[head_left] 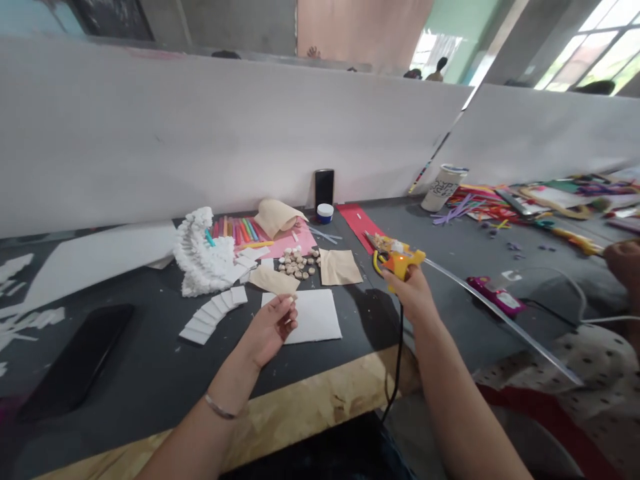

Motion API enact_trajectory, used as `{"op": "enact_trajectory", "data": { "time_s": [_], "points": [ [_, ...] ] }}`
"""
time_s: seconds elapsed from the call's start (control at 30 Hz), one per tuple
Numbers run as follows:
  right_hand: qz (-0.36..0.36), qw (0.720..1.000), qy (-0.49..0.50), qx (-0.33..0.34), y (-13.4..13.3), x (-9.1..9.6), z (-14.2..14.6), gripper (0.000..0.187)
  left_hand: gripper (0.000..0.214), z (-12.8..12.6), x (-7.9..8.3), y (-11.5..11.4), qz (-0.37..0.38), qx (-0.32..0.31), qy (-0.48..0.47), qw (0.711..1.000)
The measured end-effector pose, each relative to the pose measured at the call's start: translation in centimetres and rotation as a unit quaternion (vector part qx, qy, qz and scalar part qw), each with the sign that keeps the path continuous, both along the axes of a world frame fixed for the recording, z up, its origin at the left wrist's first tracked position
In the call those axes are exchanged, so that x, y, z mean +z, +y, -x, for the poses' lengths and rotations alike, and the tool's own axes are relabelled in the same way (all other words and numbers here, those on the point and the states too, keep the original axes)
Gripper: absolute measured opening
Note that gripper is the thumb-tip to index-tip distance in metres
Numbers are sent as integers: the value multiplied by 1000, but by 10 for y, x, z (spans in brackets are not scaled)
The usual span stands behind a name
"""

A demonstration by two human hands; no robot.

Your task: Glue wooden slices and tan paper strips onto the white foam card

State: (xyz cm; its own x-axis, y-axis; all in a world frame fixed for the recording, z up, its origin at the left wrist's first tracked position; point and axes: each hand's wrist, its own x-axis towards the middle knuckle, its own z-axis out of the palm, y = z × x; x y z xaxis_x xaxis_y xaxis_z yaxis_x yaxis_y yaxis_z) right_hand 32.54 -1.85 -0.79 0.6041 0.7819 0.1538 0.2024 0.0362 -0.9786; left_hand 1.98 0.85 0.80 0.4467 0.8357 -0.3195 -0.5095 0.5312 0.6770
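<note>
Our left forearm [200, 427], with a thin silver bangle [220, 407] at the wrist, and our right forearm [450, 393] reach out over the plywood edge [300, 427] of a dark grey surface [140, 380]. Our left hand [270, 330] hovers just above a square of white card [320, 317], its fingers [285, 313] drawn narrow in a pinch around a small pale piece [291, 301] whose material we cannot make out. Our right hand [407, 297] has its fingers closed around the handle of a yellow and orange hot glue gun [397, 260], held above the surface. A black cord [399, 353] hangs down from the gun past the surface edge, and a long clear glue stick [500, 320] runs out of its back.

Just beyond our left hand lie a piece of kraft paper [274, 281], a second piece of kraft paper [341, 267] and a cluster of wood slices [297, 263]. Further left sit folded white paper strips [213, 315] and a ruffled white paper fan [200, 253]. Pastel sticks [237, 230] rest beside a pink sheet [295, 245], near a red sheet [357, 225]. A black phone [324, 188] stands against a white partition [200, 127], beside a blue-lidded jar [325, 213]. Off to the right are a patterned cup [444, 188], scattered pipe cleaners [465, 207] and another person's hand [623, 261] at the frame edge.
</note>
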Motion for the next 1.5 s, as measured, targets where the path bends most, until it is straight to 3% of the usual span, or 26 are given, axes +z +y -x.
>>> {"op": "enact_trajectory", "data": {
  "time_s": [0.1, 0.27, 0.37, 0.47, 0.57, 0.73, 0.87, 1.03, 1.5],
  "points": [
    [-20, 998, 41, 35, 1, 16, 3, 39, 37, -1, -2, 0, 4, 9, -2, 1000],
    [-15, 974, 102, 200, 8, 34, 36, 33, 40, -1, -3, 0, 10, 45, -5, 999],
    [22, 953, 99, 287, 14, 34, 60, 28, 42, 1, -4, 2, -14, 77, 20, 997],
    [85, 940, 43, 329, 16, 26, 79, 29, 40, 3, -8, 5, -40, 101, 45, 993],
    [127, 935, -18, 332, 12, 16, 91, 30, 39, 6, -12, 7, -49, 114, 52, 991],
    [115, 939, -65, 317, -3, 8, 97, 26, 39, 4, -13, 7, -46, 130, 59, 989],
    [83, 915, -181, 351, -10, 10, 96, 20, 42, 2, -12, 7, -39, 139, 70, 987],
    [92, 880, -254, 391, -9, 11, 99, 23, 42, 2, -12, 7, -40, 130, 81, 987],
    [81, 868, -291, 394, -10, 11, 105, 27, 38, 1, -10, 5, -63, 114, 84, 988]
  ]
}}
